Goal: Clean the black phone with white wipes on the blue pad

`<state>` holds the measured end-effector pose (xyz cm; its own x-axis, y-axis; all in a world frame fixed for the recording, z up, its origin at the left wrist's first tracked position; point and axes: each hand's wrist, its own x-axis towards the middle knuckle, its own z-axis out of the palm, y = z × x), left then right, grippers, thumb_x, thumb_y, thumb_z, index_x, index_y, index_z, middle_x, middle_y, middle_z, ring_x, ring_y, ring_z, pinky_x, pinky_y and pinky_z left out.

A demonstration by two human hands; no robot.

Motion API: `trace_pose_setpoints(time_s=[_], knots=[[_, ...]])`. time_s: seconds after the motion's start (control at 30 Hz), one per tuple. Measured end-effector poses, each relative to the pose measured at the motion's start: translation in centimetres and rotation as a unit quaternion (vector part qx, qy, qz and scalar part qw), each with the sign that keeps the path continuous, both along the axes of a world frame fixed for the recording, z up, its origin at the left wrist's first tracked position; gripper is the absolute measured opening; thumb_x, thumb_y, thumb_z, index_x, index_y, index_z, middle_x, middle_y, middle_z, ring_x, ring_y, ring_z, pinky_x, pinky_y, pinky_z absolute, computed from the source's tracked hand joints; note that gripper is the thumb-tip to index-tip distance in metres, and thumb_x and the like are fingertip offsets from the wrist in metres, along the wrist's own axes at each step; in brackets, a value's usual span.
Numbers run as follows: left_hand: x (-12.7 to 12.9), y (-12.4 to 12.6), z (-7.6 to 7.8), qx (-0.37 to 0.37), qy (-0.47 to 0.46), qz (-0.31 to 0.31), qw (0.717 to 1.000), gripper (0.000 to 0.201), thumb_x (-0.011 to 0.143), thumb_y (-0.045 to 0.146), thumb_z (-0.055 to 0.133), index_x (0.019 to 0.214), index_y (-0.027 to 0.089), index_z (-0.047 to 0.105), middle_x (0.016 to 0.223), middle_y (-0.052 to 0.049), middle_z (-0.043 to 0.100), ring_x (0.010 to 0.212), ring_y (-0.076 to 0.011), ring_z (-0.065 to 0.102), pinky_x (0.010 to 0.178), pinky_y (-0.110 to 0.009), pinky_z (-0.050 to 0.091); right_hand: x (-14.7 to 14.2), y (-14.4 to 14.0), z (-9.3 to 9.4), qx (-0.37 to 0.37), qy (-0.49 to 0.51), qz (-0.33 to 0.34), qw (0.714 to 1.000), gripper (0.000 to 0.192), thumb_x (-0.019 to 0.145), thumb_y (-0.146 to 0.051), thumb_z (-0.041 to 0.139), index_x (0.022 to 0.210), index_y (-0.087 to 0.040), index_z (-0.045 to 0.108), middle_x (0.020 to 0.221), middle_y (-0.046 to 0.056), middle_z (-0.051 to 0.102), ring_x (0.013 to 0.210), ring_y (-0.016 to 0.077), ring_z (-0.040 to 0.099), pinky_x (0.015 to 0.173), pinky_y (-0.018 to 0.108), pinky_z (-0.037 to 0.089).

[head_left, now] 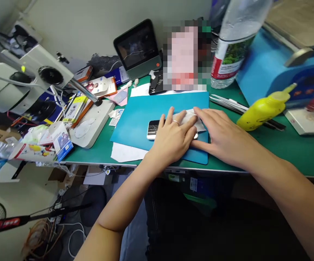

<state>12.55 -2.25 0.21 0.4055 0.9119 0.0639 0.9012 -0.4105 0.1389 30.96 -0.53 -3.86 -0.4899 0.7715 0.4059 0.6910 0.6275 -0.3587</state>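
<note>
a phone [153, 129] lies flat on a blue mat [146, 116] near the front edge of the green table [303, 152], and most of it is hidden under the left hand [173, 137], with only its left end showing beyond the wrist side of the thumb. the left hand lies palm down and flat, fingers stretched out together, pressing on the phone and on a white cloth [193, 117] rather than gripping anything. the right hand [222, 134] lies just beside it, also flat and spread, its fingertips resting on the same cloth, the two hands touching at the fingers; it closes around nothing. the cloth sits on top of the phone's right part, between the two sets of fingers. a clear water bottle [234, 47] stands at the back right of the mat, partly filled as far as can be told, and a yellow squeeze bottle [265, 108] lies tilted on its side to the right of the right hand, well apart from it, with tweezers [227, 102] just behind. white paper [124, 152] pokes out from under the mat's front left corner. the mat's front edge runs close to the table's edge right below the hands; bare green table lies open to the right front, while the left side is crowded with boxes and packets [61, 139].
</note>
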Motion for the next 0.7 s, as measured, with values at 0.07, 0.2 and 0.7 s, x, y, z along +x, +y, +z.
trace_pose_setpoints(time_s=[0.07,0.2,0.7], knots=[[-1.1,-0.5,-0.3,0.005,-0.014,-0.011,1.000,0.047,0.111,0.038,0.039,0.156,0.029,0.050,0.164,-0.003,0.047,0.159,-0.0388,0.027,0.126,-0.063,0.029,0.0,0.1,0.1,-0.005,-0.008,-0.003,1.000,0.088,0.093,-0.065,0.057,0.161,-0.014,0.035,0.151,0.024,0.057,0.140,0.0445,0.052,0.110,0.063,0.049],[-5.4,-0.7,0.4,0.030,-0.071,-0.023,0.997,0.031,0.109,0.033,0.048,0.131,0.026,0.070,0.148,-0.003,0.065,0.148,-0.0288,0.048,0.122,-0.049,0.037,-0.2,0.4,0.4,-0.026,-0.035,-0.007,0.999,0.093,0.091,-0.070,0.058,0.163,-0.016,0.033,0.152,0.023,0.056,0.143,0.0456,0.050,0.111,0.065,0.049],[-15.4,11.8,-0.2,0.058,-0.217,-0.094,0.970,0.038,0.105,0.027,0.033,0.073,0.022,0.053,0.083,-0.007,0.064,0.086,-0.0236,0.059,0.084,-0.037,0.044,-1.7,0.6,4.1,-0.071,-0.094,0.033,0.992,0.067,0.094,-0.059,0.060,0.154,-0.032,0.048,0.148,0.014,0.059,0.135,0.0428,0.058,0.110,0.067,0.051]])
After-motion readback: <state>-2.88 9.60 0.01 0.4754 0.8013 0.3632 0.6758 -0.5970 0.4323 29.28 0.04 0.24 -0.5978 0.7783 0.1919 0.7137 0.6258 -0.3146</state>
